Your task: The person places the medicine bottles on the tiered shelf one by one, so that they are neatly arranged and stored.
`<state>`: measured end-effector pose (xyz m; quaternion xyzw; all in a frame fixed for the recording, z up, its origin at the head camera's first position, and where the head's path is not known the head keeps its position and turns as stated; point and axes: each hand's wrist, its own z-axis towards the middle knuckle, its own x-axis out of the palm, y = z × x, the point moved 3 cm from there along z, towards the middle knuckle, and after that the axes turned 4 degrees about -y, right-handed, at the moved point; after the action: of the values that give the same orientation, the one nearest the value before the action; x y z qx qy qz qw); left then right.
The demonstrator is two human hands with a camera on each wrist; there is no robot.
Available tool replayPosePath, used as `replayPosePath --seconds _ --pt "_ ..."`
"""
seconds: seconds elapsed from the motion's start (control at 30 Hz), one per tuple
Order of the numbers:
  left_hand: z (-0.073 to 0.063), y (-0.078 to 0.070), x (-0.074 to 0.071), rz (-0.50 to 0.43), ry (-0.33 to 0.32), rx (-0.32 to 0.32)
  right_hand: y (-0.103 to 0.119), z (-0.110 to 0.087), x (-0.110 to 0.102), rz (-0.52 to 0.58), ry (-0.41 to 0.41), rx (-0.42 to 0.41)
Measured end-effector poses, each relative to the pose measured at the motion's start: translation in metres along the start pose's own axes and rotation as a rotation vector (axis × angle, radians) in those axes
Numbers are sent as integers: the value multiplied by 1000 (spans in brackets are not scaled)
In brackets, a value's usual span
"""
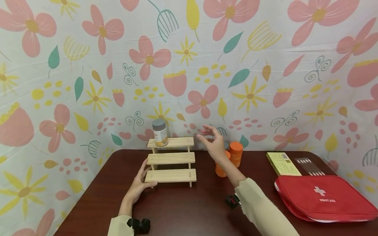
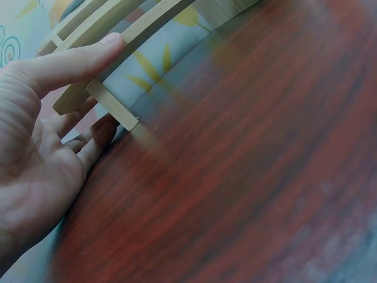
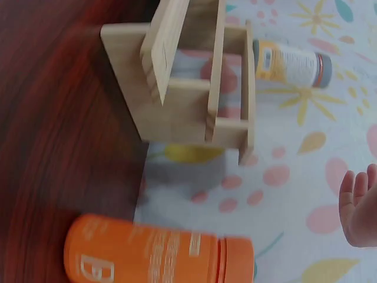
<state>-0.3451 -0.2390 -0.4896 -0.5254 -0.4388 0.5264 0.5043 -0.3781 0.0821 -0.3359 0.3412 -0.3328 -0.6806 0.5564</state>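
Note:
A three-tier wooden step shelf [image 1: 171, 158] stands on the table. My left hand [image 1: 136, 184] holds its left end, with the thumb [image 2: 88, 62] on the lowest tier and the other fingers behind. On the top tier, toward the left, a white-and-yellow bottle with a grey cap [image 1: 160, 132] stands upright. To the right of the shelf my right hand [image 1: 215, 144] is raised in the air, fingers apart and holding nothing. Below and behind it stand two orange bottles, the taller one [image 1: 236, 154] beside a shorter one [image 1: 220, 169] that is partly hidden by the wrist.
On the right lie a red first aid pouch [image 1: 325, 198], a yellow-green box [image 1: 283, 164] and a pack of cotton swabs [image 1: 309, 166]. A floral cloth [image 1: 189, 65] hangs behind the dark wooden table [image 1: 189, 209]. Something with a greyish-teal top [image 1: 226, 145] shows partly behind the right hand.

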Motion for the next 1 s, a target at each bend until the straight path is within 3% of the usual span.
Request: replayPosePath --seconds 0.43,0.67,1.0 --pt "0 -2 0 -10 -15 8 -20 -6 -53 -104 35 93" --pt "-1 0 -1 -13 -8 5 -29 -12 -68 -187 35 96" --pt "-2 -2 0 -15 -9 14 -47 -24 -80 -223 14 101"
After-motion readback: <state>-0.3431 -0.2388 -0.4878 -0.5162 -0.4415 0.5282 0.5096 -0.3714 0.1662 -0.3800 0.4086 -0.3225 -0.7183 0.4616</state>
